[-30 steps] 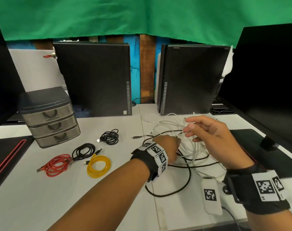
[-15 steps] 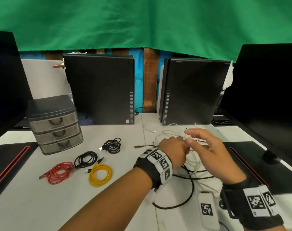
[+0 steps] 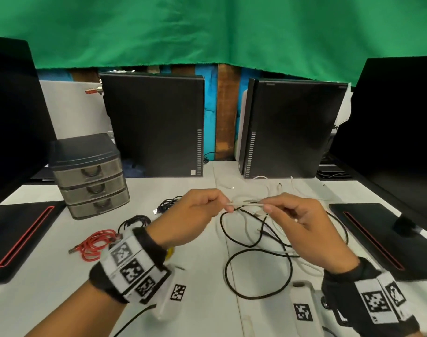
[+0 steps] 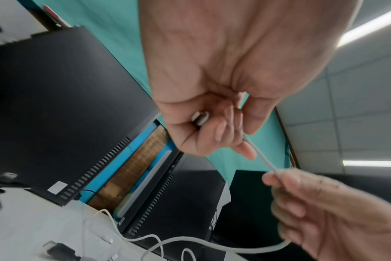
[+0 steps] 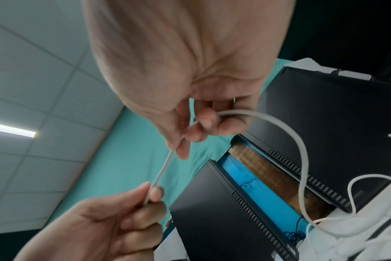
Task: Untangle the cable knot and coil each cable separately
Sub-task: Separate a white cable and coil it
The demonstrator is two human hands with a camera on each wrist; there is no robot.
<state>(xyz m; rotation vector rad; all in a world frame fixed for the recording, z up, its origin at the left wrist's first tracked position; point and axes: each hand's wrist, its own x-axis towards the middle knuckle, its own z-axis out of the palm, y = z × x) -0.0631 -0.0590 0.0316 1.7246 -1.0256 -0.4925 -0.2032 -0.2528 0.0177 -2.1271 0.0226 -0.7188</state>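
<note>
Both hands are raised above the tabletop [image 3: 202,312] with a short straight run of the white cable [image 3: 245,203] stretched between them. The left hand [image 3: 193,221] has its grip closed around the cable's end: the left wrist view shows the plug [image 4: 200,118] tucked against the curled fingers, likely so the free end cannot slip back into the tangle. The right hand [image 3: 302,222] pinches the same cable a little farther along between thumb and fingertip, and the right wrist view shows the cord arcing out behind that grip and dropping to the heap of white loops below. Holding the strand taut this way probably lets the person trace where it runs. The black cable [image 3: 258,273] lies in loose open loops on the tabletop under the hands, and where the two cross is hard to make out. On the left, the red coil [image 3: 95,245] and two black coils [image 3: 134,221] sit apart, seemingly finished.
</note>
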